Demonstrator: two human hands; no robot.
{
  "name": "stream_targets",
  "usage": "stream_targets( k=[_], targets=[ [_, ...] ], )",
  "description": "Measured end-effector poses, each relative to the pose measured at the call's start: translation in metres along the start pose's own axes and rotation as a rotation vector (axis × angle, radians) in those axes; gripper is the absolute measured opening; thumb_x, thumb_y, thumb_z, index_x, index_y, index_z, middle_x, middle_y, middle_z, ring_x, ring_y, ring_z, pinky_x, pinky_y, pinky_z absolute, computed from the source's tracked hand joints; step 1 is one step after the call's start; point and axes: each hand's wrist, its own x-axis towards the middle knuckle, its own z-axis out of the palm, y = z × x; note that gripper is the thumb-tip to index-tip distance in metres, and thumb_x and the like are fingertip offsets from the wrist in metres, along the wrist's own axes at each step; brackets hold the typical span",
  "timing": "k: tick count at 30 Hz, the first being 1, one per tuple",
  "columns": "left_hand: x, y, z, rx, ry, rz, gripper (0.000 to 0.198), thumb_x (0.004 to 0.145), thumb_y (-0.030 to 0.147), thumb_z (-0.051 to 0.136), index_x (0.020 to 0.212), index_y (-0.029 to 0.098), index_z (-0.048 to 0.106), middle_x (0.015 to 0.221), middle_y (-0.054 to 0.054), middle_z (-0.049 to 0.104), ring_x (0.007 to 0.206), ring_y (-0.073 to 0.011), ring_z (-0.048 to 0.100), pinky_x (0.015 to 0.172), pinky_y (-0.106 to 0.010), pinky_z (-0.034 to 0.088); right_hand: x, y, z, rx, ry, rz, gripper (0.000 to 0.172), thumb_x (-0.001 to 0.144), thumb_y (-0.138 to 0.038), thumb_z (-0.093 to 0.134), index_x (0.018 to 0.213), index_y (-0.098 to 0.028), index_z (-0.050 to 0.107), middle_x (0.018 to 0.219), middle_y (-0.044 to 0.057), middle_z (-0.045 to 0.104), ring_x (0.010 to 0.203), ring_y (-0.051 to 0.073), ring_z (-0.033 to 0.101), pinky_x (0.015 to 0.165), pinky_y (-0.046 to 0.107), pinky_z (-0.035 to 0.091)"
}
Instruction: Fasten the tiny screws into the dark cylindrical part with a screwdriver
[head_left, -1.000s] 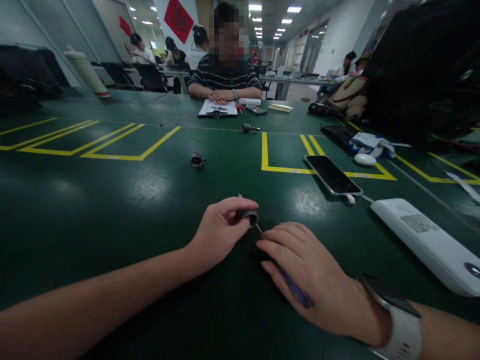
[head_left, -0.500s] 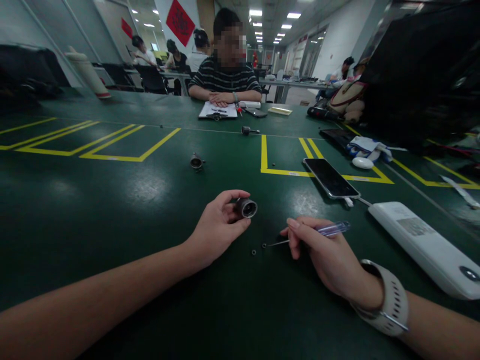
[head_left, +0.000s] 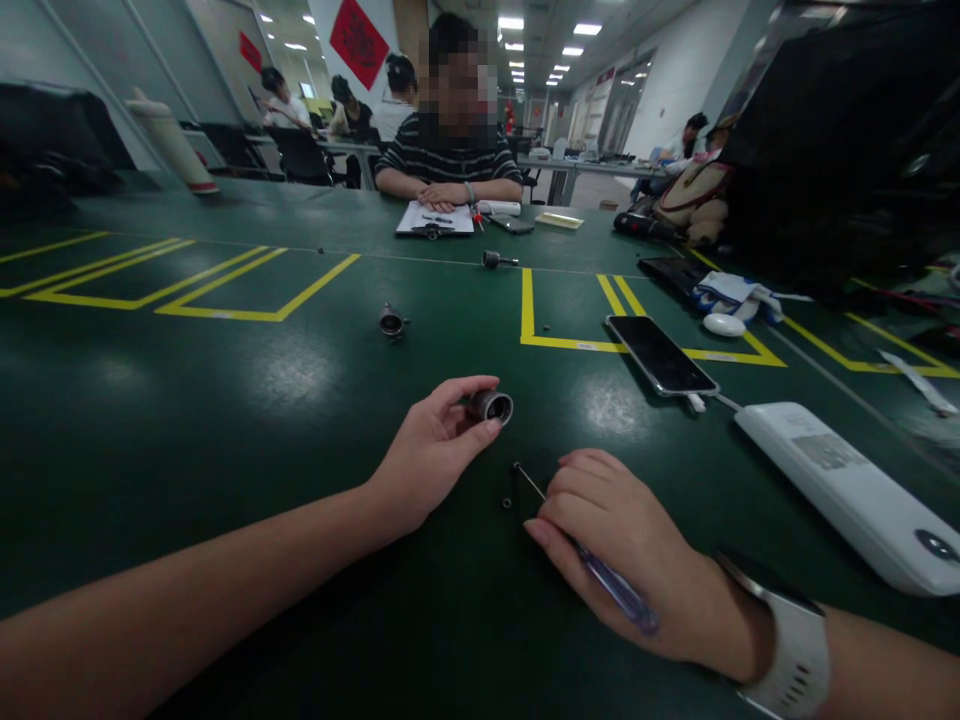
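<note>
My left hand (head_left: 435, 450) pinches a small dark metal cylinder (head_left: 491, 406) between thumb and fingers, just above the green table (head_left: 225, 420). My right hand (head_left: 622, 545) is closed round a thin screwdriver (head_left: 611, 590) with a blue translucent handle; its metal tip points up-left to just below the cylinder. A tiny dark screw (head_left: 507, 502) lies on the table beside the shaft. A white watch sits on my right wrist.
A second metal part (head_left: 391, 322) and a third (head_left: 495, 260) lie farther back. A phone (head_left: 660, 354) on a cable, a white power bank (head_left: 847, 490), gloves and an earbud case (head_left: 724, 324) are on the right. A person (head_left: 450, 150) sits opposite with a clipboard.
My right hand has swung the screwdriver round: the handle now points back toward me and the tip up-left near the cylinder. The left hand holds the cylinder almost where it was.
</note>
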Motion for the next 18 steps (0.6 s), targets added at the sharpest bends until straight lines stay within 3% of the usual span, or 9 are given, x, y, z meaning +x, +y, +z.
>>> stream_targets(
  k=[4,9,18],
  targets=[
    [0.0008,0.0006,0.0003,0.002,0.040,0.014,0.038,0.071,0.013,0.065,0.108,0.016,0.057,0.105,-0.004,0.066,0.096,-0.0168,0.062,0.091,-0.034,0.049,0.0020,0.0016,0.0002,-0.002,0.033,0.019,0.016,0.090,-0.018,0.045,0.084,-0.016,0.060,0.078,0.005,0.060,0.074,0.017,0.053,0.071,0.034,0.043],
    [-0.0019,0.0014,0.0012,0.051,-0.013,0.003,0.032,0.073,0.013,0.064,0.104,0.016,0.058,0.096,-0.003,0.068,0.089,-0.0158,0.064,0.083,-0.030,0.052,-0.0010,0.0006,-0.0030,0.045,0.121,-0.012,0.010,0.087,-0.016,0.050,0.091,-0.016,0.059,0.090,0.007,0.063,0.084,0.018,0.056,0.077,0.035,0.046],
    [-0.0068,0.0060,0.0030,0.085,-0.065,-0.018,0.033,0.072,0.014,0.063,0.105,0.017,0.061,0.093,-0.003,0.070,0.088,-0.0171,0.066,0.083,-0.031,0.052,-0.0021,-0.0012,-0.0051,0.078,0.096,-0.012,0.023,0.085,-0.019,0.051,0.108,-0.016,0.056,0.106,0.010,0.062,0.099,0.022,0.056,0.087,0.041,0.047]
  ],
)
